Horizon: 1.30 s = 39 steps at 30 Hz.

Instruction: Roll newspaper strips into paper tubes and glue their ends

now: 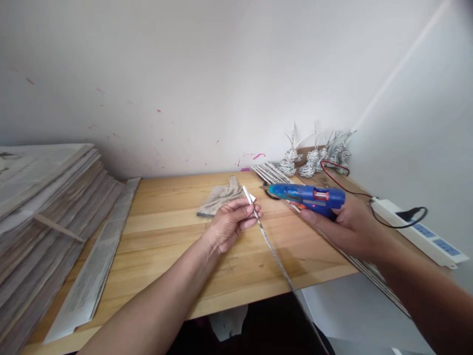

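Observation:
My left hand [236, 220] pinches a thin rolled paper tube [271, 249] close to its upper end, where a small white flap of paper sticks out. From there the tube slants down to the right, past the table's front edge. In my right hand [351, 224] is a blue glue gun [303, 195], gripped by its handle with a small red light showing on its side. Its nozzle points left toward the tube's upper end, with a gap between them. Behind my left hand a beige cloth [221, 195] lies crumpled on the table.
A tall stack of newspaper strips [48, 222] fills the left side, with a folded strip [99, 266] beside it. More paper tubes [271, 172] lie along the right. Several woven paper figures [288, 162] stand by the wall. A power strip [421, 231] with cords sits at the right edge of the wooden table [166, 246].

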Motion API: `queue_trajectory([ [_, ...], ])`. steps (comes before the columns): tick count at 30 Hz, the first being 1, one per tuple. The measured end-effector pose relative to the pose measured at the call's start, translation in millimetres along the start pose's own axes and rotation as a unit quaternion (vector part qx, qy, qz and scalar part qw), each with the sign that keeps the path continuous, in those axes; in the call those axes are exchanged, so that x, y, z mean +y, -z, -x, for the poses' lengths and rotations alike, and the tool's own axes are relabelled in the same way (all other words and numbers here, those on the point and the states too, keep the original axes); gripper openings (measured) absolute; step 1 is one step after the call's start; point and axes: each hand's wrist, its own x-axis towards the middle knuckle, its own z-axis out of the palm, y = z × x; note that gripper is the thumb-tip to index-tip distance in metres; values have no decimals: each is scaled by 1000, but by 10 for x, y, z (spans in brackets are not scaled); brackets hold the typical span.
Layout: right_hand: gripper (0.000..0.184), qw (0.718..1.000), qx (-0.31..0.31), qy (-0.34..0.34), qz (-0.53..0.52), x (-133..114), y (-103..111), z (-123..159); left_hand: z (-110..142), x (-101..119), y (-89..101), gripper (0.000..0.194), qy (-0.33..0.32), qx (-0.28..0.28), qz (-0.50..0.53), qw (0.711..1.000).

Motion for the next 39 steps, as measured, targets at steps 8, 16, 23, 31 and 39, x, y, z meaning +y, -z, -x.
queue_trajectory([
  [8,24,998,-54,-2,-18,-2,-137,-2,-9,-8,17,19,1,-5,0,1000],
  [16,26,998,-61,-2,2,-9,-162,-1,-2,-18,16,17,0,-3,-7,1000],
  [23,30,998,-62,-8,14,-4,-175,-1,10,-10,9,19,-4,-4,-17,1000],
  [31,25,998,-51,6,38,-13,-170,9,16,5,-17,18,-3,5,-20,1000],
  [39,26,997,-63,-7,50,-14,-167,18,18,-6,1,18,-6,0,-19,1000],
])
